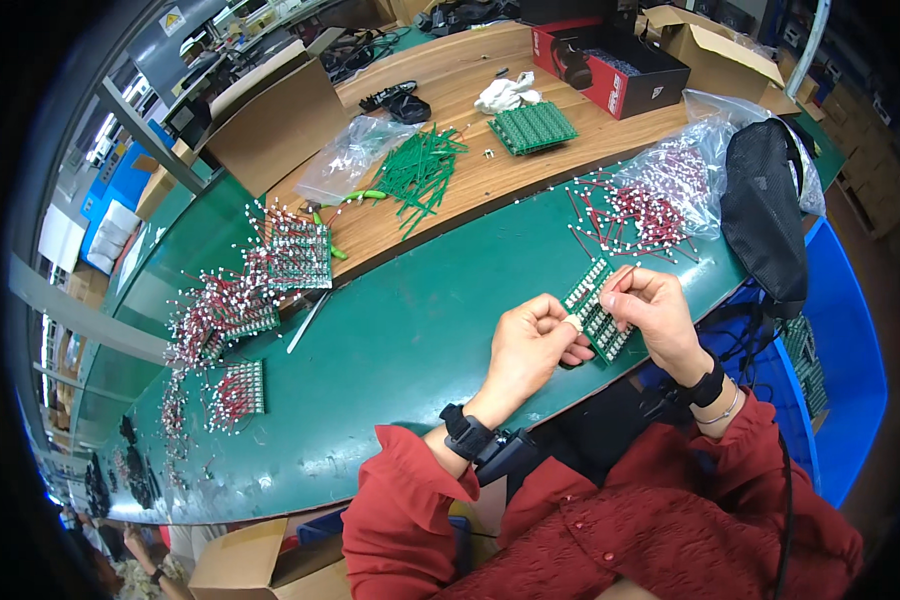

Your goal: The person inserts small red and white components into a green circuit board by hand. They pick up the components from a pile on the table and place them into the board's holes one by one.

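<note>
A green circuit board panel (598, 322) with rows of small white connectors is tilted above the near edge of the green table. My left hand (536, 345) grips its left edge between thumb and fingers. On the upper right of the panel my right hand (654, 312) is closed in a pinch over the connectors; what lies between those fingertips is too small to make out. Just beyond the hands, a heap of red wires with white plugs (650, 207) spills from a clear plastic bag (705, 150).
At left stand panels with red wires (300, 250) and a white-handled tool (308, 322). Green strips (420, 170), stacked green boards (532, 128) and white gloves (508, 93) lie on the wooden board. A black bag (765, 215) hangs over a blue bin (850, 350) at right.
</note>
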Motion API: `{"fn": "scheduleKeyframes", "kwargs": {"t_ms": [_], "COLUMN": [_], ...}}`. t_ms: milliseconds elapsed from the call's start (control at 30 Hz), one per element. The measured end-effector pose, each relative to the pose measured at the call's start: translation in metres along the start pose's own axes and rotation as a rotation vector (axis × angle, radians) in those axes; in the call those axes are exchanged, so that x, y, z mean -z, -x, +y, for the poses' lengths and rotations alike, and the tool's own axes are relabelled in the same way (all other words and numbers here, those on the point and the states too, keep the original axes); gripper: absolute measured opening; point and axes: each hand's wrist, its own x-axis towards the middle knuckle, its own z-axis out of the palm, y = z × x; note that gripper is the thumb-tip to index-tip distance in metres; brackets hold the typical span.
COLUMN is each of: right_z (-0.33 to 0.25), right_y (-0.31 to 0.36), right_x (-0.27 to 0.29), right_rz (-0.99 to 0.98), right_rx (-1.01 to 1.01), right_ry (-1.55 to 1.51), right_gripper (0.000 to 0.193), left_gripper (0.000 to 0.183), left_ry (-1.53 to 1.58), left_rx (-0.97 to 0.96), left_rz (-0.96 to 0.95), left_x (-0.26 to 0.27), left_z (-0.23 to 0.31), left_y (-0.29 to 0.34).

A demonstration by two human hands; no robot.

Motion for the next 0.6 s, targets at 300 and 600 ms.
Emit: {"fn": "scheduleKeyframes", "kwargs": {"t_ms": [300,600], "right_z": [0.0012,0.005], "right_y": [-0.002,-0.0001], "right_x": [-0.0003,0.0], "right_rz": [0.047,-0.035], "right_rx": [-0.024,0.116], "right_ry": [0.009,0.084], "right_gripper": [0.009,0.003], "left_gripper": [0.01,0.008], "left_ry": [-0.017,-0.044], "left_rx": [0.005,0.003], "left_rz": [-0.015,-0.019], "left_x": [0.0003,0.0001], "left_z": [0.0008,0.0018], "left_y": [0.0001,0.0]}}
